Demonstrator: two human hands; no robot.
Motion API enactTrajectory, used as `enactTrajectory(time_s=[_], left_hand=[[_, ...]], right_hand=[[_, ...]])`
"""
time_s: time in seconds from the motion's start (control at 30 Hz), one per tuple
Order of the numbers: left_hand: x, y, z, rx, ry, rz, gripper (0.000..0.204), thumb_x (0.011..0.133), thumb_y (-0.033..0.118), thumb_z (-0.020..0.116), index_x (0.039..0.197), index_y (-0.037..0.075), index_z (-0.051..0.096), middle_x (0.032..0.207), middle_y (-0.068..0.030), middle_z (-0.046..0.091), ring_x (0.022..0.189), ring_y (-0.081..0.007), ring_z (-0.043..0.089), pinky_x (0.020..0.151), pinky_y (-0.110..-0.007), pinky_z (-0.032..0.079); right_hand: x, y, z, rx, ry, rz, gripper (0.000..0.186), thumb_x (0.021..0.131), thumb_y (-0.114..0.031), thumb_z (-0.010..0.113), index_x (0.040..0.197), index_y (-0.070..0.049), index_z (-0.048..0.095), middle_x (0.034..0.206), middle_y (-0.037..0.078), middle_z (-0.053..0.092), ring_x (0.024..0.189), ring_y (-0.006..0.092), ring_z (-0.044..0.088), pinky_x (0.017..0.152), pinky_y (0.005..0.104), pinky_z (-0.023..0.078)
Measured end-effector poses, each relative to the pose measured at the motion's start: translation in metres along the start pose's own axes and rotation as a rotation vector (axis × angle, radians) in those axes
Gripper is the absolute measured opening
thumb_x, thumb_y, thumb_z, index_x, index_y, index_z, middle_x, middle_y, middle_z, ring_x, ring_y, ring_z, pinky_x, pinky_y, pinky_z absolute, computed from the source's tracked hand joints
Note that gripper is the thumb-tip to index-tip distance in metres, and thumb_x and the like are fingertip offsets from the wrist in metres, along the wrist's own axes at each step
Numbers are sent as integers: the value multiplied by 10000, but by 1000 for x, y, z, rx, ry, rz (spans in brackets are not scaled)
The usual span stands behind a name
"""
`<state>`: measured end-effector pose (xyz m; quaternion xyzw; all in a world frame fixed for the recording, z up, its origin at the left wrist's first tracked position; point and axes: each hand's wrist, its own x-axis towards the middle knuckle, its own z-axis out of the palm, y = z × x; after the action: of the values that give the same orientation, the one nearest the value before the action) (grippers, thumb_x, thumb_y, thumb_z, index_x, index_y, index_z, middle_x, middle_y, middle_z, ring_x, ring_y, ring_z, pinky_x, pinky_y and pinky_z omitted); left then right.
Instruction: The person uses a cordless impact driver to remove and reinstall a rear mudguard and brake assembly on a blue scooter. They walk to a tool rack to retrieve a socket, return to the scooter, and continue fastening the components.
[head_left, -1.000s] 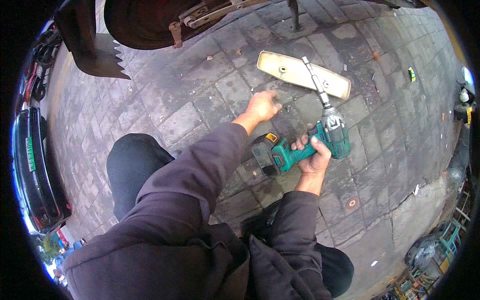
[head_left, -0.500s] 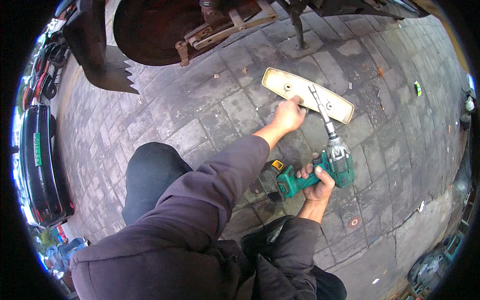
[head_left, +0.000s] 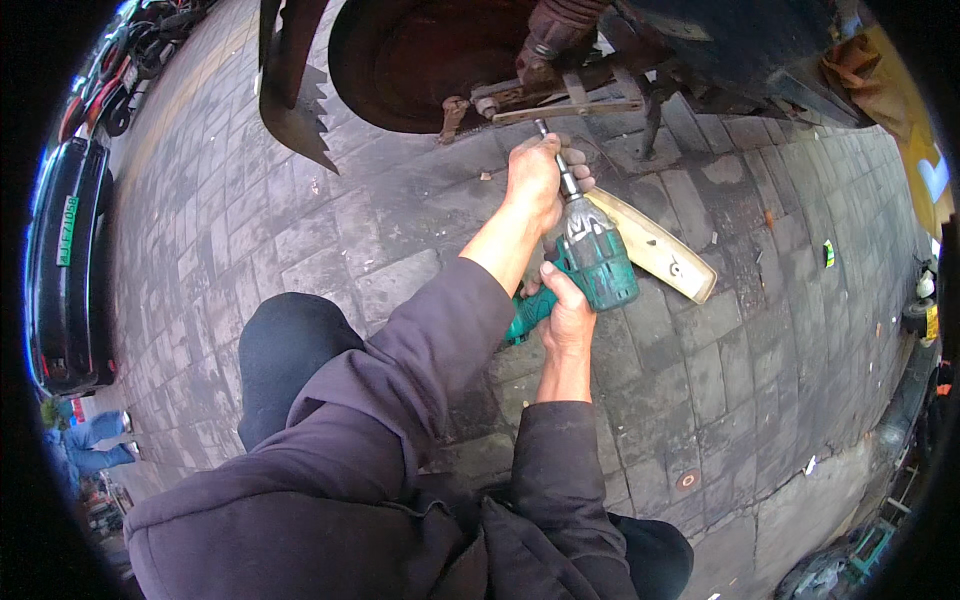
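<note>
Impact wrench (head_left: 603,262) held in both hands

My right hand (head_left: 570,325) grips the green handle (head_left: 530,312), and my left hand (head_left: 540,180) is closed round the slim metal shaft (head_left: 569,183). I have the wrench above the grey paving (head_left: 730,380), the shaft's end appearing near a metal linkage bar (head_left: 600,107); a cream trough (head_left: 655,252) lies beyond, partly hidden behind the tool

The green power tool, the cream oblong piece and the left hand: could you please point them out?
Green power tool (head_left: 604,268), head view: on its thick rounded body.
Cream oblong piece (head_left: 642,237), head view: on the middle of its visible face.
Left hand (head_left: 534,181), head view: on the back of the hand.
</note>
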<state>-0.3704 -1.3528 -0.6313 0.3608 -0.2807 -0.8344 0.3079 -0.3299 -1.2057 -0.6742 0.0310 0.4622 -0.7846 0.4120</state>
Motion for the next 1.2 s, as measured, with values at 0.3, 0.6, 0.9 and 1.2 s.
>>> enactTrajectory(time_s=[0.3, 0.6, 0.9, 1.2], left_hand=[[18, 28, -24, -83, -78, -60, 120, 967, 131, 487, 976, 15, 514, 822, -103, 584, 666, -202, 586, 586, -360, 550], [19, 25, -29, -126, -100, -48, 118, 956, 113, 503, 960, -5, 512, 800, -96, 560, 657, -188, 567, 564, -351, 528], [28, 24, -29, -353, -59, 55, 323, 888, -27, 491, 1174, 100, 411, 884, -94, 556, 662, -182, 574, 567, -367, 564], [19, -7, -31, -153, -31, 81, 464, 839, -54, 500, 1255, 102, 367, 917, -146, 584, 686, -211, 591, 567, -371, 563]], right_hand=[[23, 22, 39, -150, 21, -103, 184, 819, -26, 618, 1001, -18, 590, 776, 37, 588, 631, 161, 554, 606, 311, 479], [13, 38, 59, 93, 59, -48, 162, 847, -33, 617, 1008, -27, 601, 860, 19, 609, 721, 135, 570, 664, 285, 478], [9, 36, 52, 114, 18, -54, 318, 797, -28, 615, 1113, 16, 606, 1025, 83, 658, 909, 212, 647, 820, 353, 529], [-1, 41, 7, 136, 54, 83, 287, 793, -98, 622, 1057, 1, 567, 766, 74, 576, 668, 207, 552, 654, 357, 475]])
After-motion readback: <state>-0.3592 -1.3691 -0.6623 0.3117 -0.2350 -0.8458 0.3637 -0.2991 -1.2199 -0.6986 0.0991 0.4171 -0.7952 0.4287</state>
